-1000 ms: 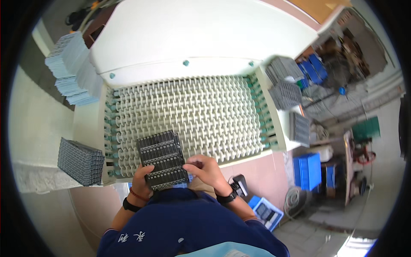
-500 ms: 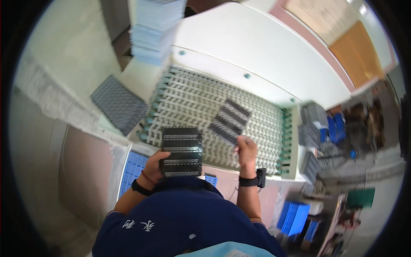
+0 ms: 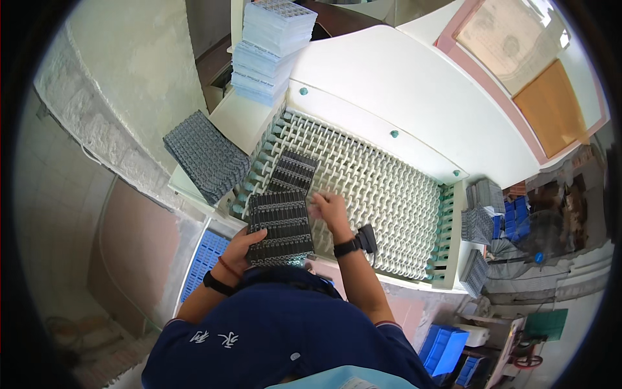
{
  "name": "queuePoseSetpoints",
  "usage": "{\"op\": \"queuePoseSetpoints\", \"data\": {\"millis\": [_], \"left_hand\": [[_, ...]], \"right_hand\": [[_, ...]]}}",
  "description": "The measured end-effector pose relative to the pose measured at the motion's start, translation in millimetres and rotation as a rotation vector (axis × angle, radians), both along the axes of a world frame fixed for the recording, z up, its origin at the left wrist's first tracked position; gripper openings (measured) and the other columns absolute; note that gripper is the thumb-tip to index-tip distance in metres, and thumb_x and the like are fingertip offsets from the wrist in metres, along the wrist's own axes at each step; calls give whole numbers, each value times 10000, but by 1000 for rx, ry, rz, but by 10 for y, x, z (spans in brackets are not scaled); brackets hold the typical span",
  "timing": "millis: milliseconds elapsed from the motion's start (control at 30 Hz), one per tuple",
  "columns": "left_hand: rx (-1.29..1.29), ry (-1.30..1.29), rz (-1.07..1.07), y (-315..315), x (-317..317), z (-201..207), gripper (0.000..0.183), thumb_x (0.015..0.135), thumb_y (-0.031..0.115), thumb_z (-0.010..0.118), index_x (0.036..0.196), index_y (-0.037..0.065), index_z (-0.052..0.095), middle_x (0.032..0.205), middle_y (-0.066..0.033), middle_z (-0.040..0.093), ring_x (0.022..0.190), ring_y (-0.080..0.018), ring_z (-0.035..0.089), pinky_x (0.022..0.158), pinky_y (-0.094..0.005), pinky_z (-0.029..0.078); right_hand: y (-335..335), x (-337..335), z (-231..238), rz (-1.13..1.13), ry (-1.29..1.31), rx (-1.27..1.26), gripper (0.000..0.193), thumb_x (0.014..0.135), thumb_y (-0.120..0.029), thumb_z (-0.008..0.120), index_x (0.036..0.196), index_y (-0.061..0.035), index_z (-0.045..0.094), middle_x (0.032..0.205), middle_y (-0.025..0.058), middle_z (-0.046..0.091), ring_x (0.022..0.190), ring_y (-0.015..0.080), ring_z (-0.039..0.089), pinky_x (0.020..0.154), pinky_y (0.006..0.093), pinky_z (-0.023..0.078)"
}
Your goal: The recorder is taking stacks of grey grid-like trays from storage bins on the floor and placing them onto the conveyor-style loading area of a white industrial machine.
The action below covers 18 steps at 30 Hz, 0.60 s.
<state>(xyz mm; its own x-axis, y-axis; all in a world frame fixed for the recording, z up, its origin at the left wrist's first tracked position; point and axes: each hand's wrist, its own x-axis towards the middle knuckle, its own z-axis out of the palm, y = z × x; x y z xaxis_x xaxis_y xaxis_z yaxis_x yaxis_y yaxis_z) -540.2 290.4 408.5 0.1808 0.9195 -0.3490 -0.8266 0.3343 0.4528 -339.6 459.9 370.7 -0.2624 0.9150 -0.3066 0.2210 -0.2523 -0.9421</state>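
Observation:
My left hand (image 3: 241,249) grips a stack of dark circuit board panels (image 3: 281,227) by its left edge, thumb on top. The panels carry rows of small pale parts and are held just in front of my body. Beyond the stack, a single dark circuit board panel (image 3: 295,170) is over the white roller conveyor (image 3: 369,188), its near end overlapped by the stack. My right hand (image 3: 329,209) is closed at that panel's near right corner, the fingertips partly hidden, and appears to pinch it.
A pile of grey patterned panels (image 3: 206,155) lies left of the conveyor. A tall stack of light blue sheets (image 3: 265,65) stands behind it. More grey stacks (image 3: 478,223) sit at the conveyor's right end. Blue crates (image 3: 444,349) are at lower right; a white machine cover (image 3: 402,84) rises behind.
My right hand and the single panel have moved left across the rollers, up to the stack. My left hand still holds the stack. The head view has shifted a little.

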Motion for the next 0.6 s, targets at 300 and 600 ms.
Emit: {"op": "queuePoseSetpoints", "data": {"millis": [300,600], "left_hand": [[20,96,38,246,-101,-244,397,877,97,590,1217,-59,455,1103,-165,596,957,-255,627,808,-349,546],[6,25,5,260,-169,-191,398,850,53,531,1207,-103,449,1076,-201,607,952,-290,637,816,-377,549]], "right_hand": [[-536,328,517,158,73,-35,155,844,-148,669,862,5,654,620,12,600,494,65,551,424,192,434],[163,886,59,-225,-357,236,253,837,-203,684,930,32,671,643,64,642,516,109,592,468,249,461]]}}
